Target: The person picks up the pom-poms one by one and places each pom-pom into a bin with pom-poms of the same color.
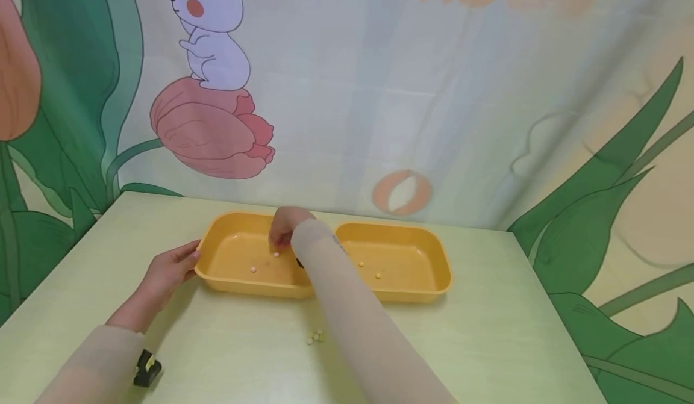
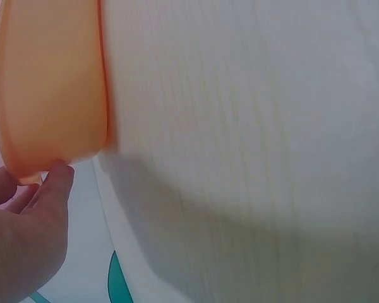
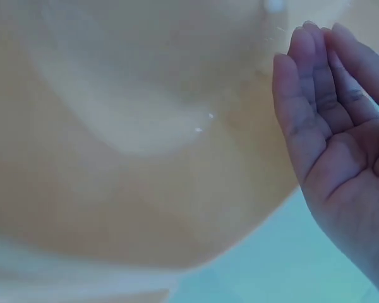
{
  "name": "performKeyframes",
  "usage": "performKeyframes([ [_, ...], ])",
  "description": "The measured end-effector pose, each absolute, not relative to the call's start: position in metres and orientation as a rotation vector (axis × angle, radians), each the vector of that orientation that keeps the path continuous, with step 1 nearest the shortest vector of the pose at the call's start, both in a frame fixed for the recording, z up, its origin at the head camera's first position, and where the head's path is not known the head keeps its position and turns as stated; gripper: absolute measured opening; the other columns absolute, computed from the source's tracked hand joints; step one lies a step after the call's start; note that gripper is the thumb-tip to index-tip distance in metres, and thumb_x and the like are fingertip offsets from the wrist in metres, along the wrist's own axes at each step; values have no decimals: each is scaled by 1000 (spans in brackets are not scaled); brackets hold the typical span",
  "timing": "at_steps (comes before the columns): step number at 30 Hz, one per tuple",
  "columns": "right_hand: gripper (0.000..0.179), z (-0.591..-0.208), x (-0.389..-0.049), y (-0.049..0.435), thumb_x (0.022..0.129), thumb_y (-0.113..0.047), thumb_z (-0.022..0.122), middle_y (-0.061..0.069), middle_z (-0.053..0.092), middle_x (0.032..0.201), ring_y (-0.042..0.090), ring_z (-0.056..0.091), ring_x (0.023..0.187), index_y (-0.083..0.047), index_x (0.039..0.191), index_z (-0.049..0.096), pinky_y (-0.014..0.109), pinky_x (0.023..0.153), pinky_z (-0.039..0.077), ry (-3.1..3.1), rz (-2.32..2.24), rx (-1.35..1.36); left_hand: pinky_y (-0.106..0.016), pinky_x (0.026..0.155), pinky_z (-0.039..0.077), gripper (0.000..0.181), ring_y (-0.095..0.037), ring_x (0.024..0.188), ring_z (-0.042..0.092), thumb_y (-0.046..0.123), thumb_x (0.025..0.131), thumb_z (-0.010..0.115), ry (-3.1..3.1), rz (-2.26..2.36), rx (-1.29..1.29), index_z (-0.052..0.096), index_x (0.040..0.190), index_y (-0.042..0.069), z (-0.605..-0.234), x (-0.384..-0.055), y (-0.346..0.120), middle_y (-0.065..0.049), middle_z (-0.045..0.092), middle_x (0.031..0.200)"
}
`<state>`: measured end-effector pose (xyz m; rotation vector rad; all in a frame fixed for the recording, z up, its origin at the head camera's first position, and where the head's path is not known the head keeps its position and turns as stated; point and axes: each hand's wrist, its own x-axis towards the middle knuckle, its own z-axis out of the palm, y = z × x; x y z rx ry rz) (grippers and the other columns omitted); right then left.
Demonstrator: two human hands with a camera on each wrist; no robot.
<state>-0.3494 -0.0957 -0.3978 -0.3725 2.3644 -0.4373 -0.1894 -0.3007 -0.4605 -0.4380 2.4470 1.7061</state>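
Loose beads point(image 1: 315, 336) lie nearer than both hands' tray point(image 1: 217, 271).

The head view is evenly and softly lit, with only faint shadows cast on the table point(image 1: 488, 332) below the forearms. Slight softness is seen throughout. Both wrist views are strongly blurred: the left yellow tray point(image 2: 50, 82) is rendered out of focus, and a broad soft shadow is thrown across the tabletop.

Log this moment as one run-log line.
left hand: touches left tray edge | right hand: open over left tray | beads: on table
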Motion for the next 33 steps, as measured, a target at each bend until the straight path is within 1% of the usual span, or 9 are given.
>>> performKeyframes([
  [2, 14, -393, -351, -92, 96, -15, 70, 2, 66, 75, 12, 61, 67, -3, 95, 76, 19, 62, 58, 2322, -485, -445, -40, 112, 44, 56, -43, 149, 39, 26, 113, 34, 2448, 1697, -439, 22, 160, -2, -461, -189, -300, -28, 26, 165],
  [4, 23, -386, -351, -88, 99, -17, 67, 4, 69, 84, 14, 64, 77, -1, 112, 75, 24, 79, 64, 2291, -543, -523, -41, 113, 44, 56, -42, 149, 39, 27, 113, 34, 2448, 1687, -443, 22, 160, -1, -461, -189, -300, -27, 25, 166],
  [7, 32, -373, -350, -82, 102, -18, 64, 5, 67, 92, 15, 65, 85, 3, 125, 69, 31, 94, 64, 2254, -628, -615, -43, 114, 42, 56, -43, 149, 38, 27, 113, 34, 2438, 1689, -448, 21, 161, 0, -461, -189, -299, -27, 24, 166],
  [15, 28, -347, -343, -51, 104, -20, 61, 6, 69, 96, 14, 66, 85, 0, 120, 70, 23, 84, 65, 2244, -791, -735, -46, 116, 40, 56, -42, 150, 38, 28, 113, 33, 2427, 1690, -483, 21, 161, 1, -460, -190, -298, -26, 23, 167],
  [21, 25, -337, -328, -15, 104, -18, 58, 6, 71, 98, 11, 66, 82, -2, 119, 71, 24, 84, 65, 2217, -905, -773, -44, 115, 42, 56, -43, 149, 38, 27, 113, 33, 2441, 1684, -473, 21, 161, 0, -460, -189, -298, -27, 23, 167],
  [25, 24, -337, -312, 10, 104, -15, 56, 12, 72, 102, 10, 67, 84, -2, 118, 70, 30, 89, 65, 2176, -973, -785, -38, 111, 45, 56, -43, 149, 38, 26, 113, 33, 2448, 1691, -461, 21, 160, -1, -461, -188, -299, -28, 23, 166],
  [27, 23, -338, -303, 23, 103, -16, 58, 11, 72, 101, 16, 68, 87, -1, 117, 70, 30, 91, 65, 2156, -995, -792, -37, 110, 45, 56, -43, 149, 38, 27, 113, 34, 2445, 1689, -464, 21, 160, -1, -461, -188, -299, -27, 23, 167],
  [30, 23, -342, -290, 41, 103, -17, 60, 7, 72, 97, 17, 69, 88, -1, 116, 69, 33, 92, 64, 2134, -1019, -813, -36, 110, 45, 57, -43, 150, 37, 28, 113, 34, 2437, 1691, -468, 20, 160, -1, -461, -187, -298, -27, 22, 167],
  [33, 22, -347, -279, 59, 102, -19, 62, 5, 71, 95, 20, 69, 89, -3, 114, 70, 29, 90, 64, 2120, -1045, -814, -34, 109, 45, 57, -43, 150, 37, 28, 113, 34, 2428, 1697, -476, 20, 161, 0, -460, -187, -297, -26, 21, 168],
])
